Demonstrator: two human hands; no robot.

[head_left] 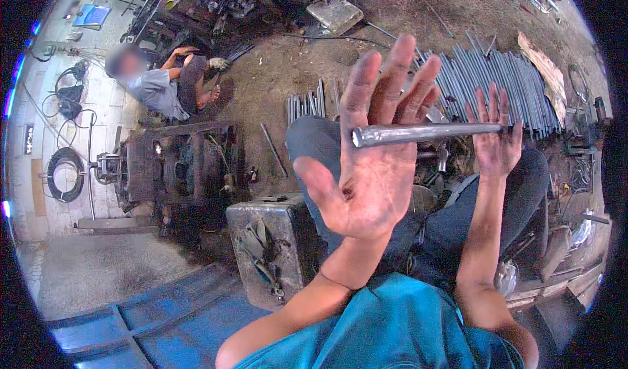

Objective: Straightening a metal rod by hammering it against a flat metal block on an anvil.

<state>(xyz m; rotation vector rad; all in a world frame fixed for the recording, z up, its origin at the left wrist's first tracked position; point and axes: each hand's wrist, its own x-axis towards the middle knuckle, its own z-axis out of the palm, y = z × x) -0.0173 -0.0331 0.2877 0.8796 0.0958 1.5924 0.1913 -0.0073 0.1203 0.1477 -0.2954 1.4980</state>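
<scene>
My left hand is raised with its palm up, fingers stretched out and spread, grime on the skin. A grey metal rod lies across that palm, its bright cut end near the thumb side. Its other end rests on my right hand, which is also palm up with straight, spread fingers. Neither hand's fingers wrap round the rod. Beyond the right hand, a wide row of similar rods lies on the ground. A smaller bundle of rods stands out past my left knee.
A worn metal box with tools against it stands left of my legs. Farther left is a dark machine. A person sits on the ground at the upper left. A hammer shows between my knees. Blue sheeting lies lower left.
</scene>
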